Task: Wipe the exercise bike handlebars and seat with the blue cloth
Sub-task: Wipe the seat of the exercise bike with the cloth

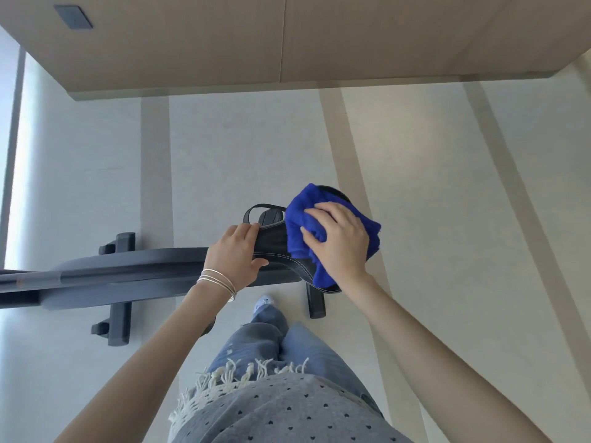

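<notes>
We are on the seat stage of the job, as we judge it: our right hand lies flat and spread on the blue cloth, pressing it onto the wide rear part of the seat, while our left hand closes around the narrow nose at nine o'clock from the cloth, thumb underneath and fingers over the top, to steady it. The handlebars are out of view, so we cannot tell whether they are wiped or not; the seat nose under our left hand looks not yet covered. The cloth is a thick, fuzzy, deep blue towel, bunched into soft folds and hanging over the seat's edge toward five o'clock. The seat is black and smooth, leather-like, with a pale stitched seam along its curved rim. The bike frame runs toward nine o'clock as a matte dark grey beam with blocky crossbars. A ribbed pedal with a thin strap loop sits at twelve o'clock from our left hand. The floor is pale and smooth.
</notes>
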The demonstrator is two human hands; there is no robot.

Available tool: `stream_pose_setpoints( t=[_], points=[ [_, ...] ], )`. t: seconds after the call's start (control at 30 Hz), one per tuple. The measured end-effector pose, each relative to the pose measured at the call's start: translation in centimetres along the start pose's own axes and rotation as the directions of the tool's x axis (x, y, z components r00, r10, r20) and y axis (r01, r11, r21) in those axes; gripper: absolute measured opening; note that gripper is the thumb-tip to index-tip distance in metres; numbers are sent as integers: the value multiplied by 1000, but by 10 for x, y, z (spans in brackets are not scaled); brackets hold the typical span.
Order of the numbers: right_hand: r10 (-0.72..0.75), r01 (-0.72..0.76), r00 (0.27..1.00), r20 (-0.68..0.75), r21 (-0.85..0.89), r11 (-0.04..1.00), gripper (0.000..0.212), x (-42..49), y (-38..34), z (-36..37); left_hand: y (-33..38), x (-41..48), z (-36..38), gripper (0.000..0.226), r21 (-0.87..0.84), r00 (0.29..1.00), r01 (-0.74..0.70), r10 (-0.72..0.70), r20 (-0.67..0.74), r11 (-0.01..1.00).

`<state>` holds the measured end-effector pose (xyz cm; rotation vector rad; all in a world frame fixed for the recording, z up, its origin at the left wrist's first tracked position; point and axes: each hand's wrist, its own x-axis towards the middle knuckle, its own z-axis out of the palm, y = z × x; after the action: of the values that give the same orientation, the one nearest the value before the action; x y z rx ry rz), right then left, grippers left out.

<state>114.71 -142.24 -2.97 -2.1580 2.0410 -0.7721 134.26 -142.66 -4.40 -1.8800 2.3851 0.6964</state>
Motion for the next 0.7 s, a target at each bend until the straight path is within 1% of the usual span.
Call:
stream_pose_setpoints(
  t=[0.1, 0.13, 0.2, 0.27, 0.37, 0.47, 0.57, 0.7],
  points=[
    [-184, 184, 982, 45, 10, 983, 24, -25, -16, 8, -1, -1, -2, 59, -45, 999, -30, 29, -22, 999],
    [-276, 276, 960, 48, 11, 961, 25, -35, -16, 9, -2, -1, -3, 58, -52, 999, -38, 37, -28, 998],
    [-452, 453, 891, 43, -14, 891, 20, -50, -6, 7, -4, -2, -5, 61, -47, 999, -38, 37, -26, 998],
    [-544, 544, 839, 17, -45, 838, 14, -60, 9, 1, -7, -4, -5, 67, -46, 999, -41, 40, -12, 998],
    [-627, 626, 779, 14, -81, 776, 15, -80, 34, -8, -11, -5, -7, 77, -17, 997, -69, 69, 34, 997],
    [-682, 687, 726, 87, -111, 718, 19, -91, 46, -17, -13, -2, -11, 88, 25, 989, -79, 76, 125, 997],
    [-674, 688, 726, 137, -114, 717, 23, -77, 30, -14, -15, 1, -12, 92, 71, 979, -114, 100, 180, 991],
    [-623, 672, 733, 274, -151, 725, 19, -57, -13, 3, -20, -3, -12, 82, 20, 983, -141, 138, 118, 990]
  ],
)
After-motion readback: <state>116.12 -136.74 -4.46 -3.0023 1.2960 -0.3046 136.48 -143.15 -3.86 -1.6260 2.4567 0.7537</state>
